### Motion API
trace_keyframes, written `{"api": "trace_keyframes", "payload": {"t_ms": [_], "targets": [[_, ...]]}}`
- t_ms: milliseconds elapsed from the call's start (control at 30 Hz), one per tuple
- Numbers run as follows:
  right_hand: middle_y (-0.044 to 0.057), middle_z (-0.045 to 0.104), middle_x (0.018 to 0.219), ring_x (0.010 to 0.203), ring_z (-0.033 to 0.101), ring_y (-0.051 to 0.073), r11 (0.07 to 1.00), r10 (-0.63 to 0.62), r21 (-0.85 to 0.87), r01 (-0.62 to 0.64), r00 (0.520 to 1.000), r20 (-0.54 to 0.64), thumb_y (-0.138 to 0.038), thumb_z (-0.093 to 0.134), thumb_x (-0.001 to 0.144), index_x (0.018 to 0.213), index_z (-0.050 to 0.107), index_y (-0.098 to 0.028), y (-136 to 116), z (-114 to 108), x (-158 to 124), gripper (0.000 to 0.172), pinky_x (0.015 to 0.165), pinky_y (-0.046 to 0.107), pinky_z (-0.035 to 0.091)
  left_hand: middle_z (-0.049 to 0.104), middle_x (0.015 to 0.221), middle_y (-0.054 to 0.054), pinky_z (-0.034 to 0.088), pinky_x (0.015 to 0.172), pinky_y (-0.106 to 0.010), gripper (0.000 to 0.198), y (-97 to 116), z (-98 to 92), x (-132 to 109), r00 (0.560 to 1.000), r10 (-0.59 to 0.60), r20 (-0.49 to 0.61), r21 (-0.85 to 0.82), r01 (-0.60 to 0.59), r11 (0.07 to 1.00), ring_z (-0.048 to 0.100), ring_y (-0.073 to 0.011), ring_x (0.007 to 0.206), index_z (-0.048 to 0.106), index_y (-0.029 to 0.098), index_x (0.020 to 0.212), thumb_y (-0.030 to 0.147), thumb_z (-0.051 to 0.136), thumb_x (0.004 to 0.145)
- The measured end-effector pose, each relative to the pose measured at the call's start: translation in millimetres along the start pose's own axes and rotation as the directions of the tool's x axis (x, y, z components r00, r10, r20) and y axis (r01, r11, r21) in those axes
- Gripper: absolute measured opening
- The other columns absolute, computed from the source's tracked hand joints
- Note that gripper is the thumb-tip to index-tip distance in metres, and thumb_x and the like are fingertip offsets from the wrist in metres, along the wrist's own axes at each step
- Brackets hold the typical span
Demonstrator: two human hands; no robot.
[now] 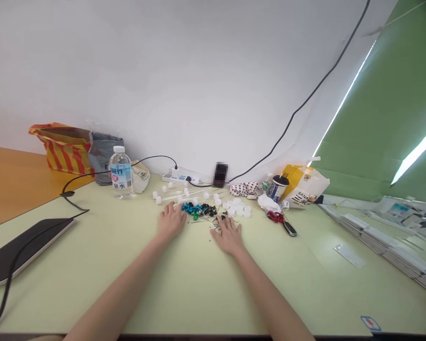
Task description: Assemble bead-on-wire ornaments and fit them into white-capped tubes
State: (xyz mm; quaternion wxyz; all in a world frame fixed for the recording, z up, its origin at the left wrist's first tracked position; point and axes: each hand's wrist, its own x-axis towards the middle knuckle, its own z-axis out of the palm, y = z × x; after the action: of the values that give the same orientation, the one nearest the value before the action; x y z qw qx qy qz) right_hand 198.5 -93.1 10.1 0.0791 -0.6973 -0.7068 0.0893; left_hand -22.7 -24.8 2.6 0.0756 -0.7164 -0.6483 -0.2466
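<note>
My left hand (pixel 172 221) lies flat on the pale green tabletop with its fingers stretched forward, beside a small heap of shiny blue pieces (pixel 190 208). A few green pieces (pixel 196 216) sit just right of its fingertips. Black pieces (pixel 208 209) are piled between the two hands. My right hand (pixel 229 235) rests palm down, fingers spread, over thin metal pin-like bits (pixel 216 224) and some black pieces. Behind it is a cluster of round white caps (pixel 237 207). Clear tubes with white caps (pixel 175 195) lie behind my left hand. Neither hand appears to hold anything.
A water bottle (pixel 121 175) and bags (pixel 71 149) stand at the back left. To the right are red-handled scissors (pixel 275 217), a dark key-like object (pixel 290 228), a cup (pixel 278 188) and a yellow-white bag (pixel 303 185). A power strip (pixel 181 178) sits by the wall; a cable crosses the left side.
</note>
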Motion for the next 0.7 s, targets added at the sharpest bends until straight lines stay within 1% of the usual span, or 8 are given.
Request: {"api": "trace_keyframes", "payload": {"t_ms": [133, 233, 267, 333, 433, 533, 633, 700], "targets": [[0.006, 0.018, 0.147, 0.135, 0.010, 0.026, 1.000, 0.009, 0.004, -0.008, 0.995, -0.103, -0.050, 0.020, 0.089, 0.140, 0.014, -0.034, -1.2, 4.7, 0.4, 0.054, 0.102, 0.054, 0.008, 0.038, 0.136, -0.016, 0.024, 0.100, -0.047, 0.052, -3.0, -2.0, -12.9, 0.978, 0.102, 0.180, -0.045, -0.095, 0.994, 0.032, -0.0274, 0.126, 0.032, 0.018, 0.134, 0.039, 0.031, 0.087], [0.008, 0.022, 0.146, 0.133, 0.019, 0.024, 1.000, 0.001, 0.002, -0.001, 0.984, -0.176, -0.040, 0.023, 0.091, 0.139, 0.021, -0.031, -2.7, 7.6, -1.6, 0.049, 0.102, 0.050, 0.014, 0.034, 0.141, -0.012, 0.020, 0.103, -0.050, 0.050, -4.1, -5.4, -19.4, 0.951, 0.185, 0.249, -0.109, -0.162, 0.981, 0.027, -0.0247, 0.130, 0.034, 0.018, 0.133, 0.036, 0.027, 0.088], [0.008, 0.020, 0.146, 0.133, 0.019, 0.025, 1.000, -0.005, 0.000, 0.005, 0.982, -0.191, -0.039, 0.024, 0.091, 0.139, 0.022, -0.031, -3.5, 7.9, -2.9, 0.048, 0.102, 0.049, 0.015, 0.033, 0.141, -0.011, 0.020, 0.103, -0.050, 0.048, -3.6, -7.0, -21.4, 0.942, 0.216, 0.255, -0.131, -0.187, 0.974, 0.027, -0.0238, 0.131, 0.036, 0.018, 0.132, 0.035, 0.026, 0.088], [0.007, 0.013, 0.148, 0.134, 0.013, 0.028, 1.000, -0.011, 0.002, 0.011, 0.978, -0.207, -0.042, 0.026, 0.090, 0.138, 0.022, -0.034, -6.1, 7.7, -5.9, 0.049, 0.102, 0.052, 0.014, 0.035, 0.141, -0.011, 0.022, 0.104, -0.048, 0.046, -1.4, -10.5, -25.8, 0.928, 0.269, 0.257, -0.162, -0.233, 0.959, 0.028, -0.0222, 0.130, 0.041, 0.018, 0.129, 0.033, 0.026, 0.088], [0.003, 0.006, 0.149, 0.134, 0.001, 0.035, 1.000, 0.001, 0.023, 0.003, 0.985, -0.170, -0.054, 0.026, 0.087, 0.137, 0.022, -0.039, -12.4, 7.3, -9.9, 0.052, 0.098, 0.062, 0.010, 0.039, 0.138, -0.011, 0.025, 0.103, -0.046, 0.043, 3.6, -15.4, -33.3, 0.915, 0.319, 0.246, -0.174, -0.282, 0.944, 0.032, -0.0212, 0.128, 0.044, 0.019, 0.126, 0.029, 0.027, 0.088], [0.002, 0.006, 0.149, 0.133, 0.004, 0.038, 0.999, -0.003, 0.040, 0.008, 0.994, -0.113, -0.058, 0.026, 0.085, 0.135, 0.026, -0.040, -19.3, 7.7, -13.4, 0.053, 0.097, 0.064, 0.008, 0.036, 0.139, -0.012, 0.027, 0.102, -0.045, 0.044, 8.1, -17.4, -40.8, 0.925, 0.321, 0.202, -0.150, -0.295, 0.944, 0.030, -0.0227, 0.129, 0.043, 0.019, 0.127, 0.030, 0.030, 0.087], [0.003, 0.006, 0.149, 0.133, 0.007, 0.036, 0.998, -0.025, 0.055, 0.032, 0.992, -0.120, -0.052, 0.023, 0.089, 0.135, 0.028, -0.038, -22.2, 8.0, -16.7, 0.049, 0.097, 0.063, 0.010, 0.027, 0.144, -0.012, 0.025, 0.103, -0.047, 0.048, 11.0, -15.9, -44.2, 0.937, 0.316, 0.146, -0.113, -0.302, 0.947, 0.022, -0.0258, 0.133, 0.039, 0.020, 0.131, 0.034, 0.034, 0.086], [0.004, 0.009, 0.149, 0.134, 0.010, 0.033, 0.995, -0.063, 0.069, 0.072, 0.990, -0.125, -0.047, 0.020, 0.091, 0.135, 0.029, -0.036, -19.6, 7.9, -18.3, 0.046, 0.098, 0.061, 0.013, 0.020, 0.147, -0.010, 0.018, 0.104, -0.051, 0.050, 12.2, -14.5, -42.8, 0.916, 0.372, 0.148, -0.107, -0.359, 0.927, 0.016, -0.0268, 0.134, 0.033, 0.023, 0.135, 0.036, 0.034, 0.086]]}}
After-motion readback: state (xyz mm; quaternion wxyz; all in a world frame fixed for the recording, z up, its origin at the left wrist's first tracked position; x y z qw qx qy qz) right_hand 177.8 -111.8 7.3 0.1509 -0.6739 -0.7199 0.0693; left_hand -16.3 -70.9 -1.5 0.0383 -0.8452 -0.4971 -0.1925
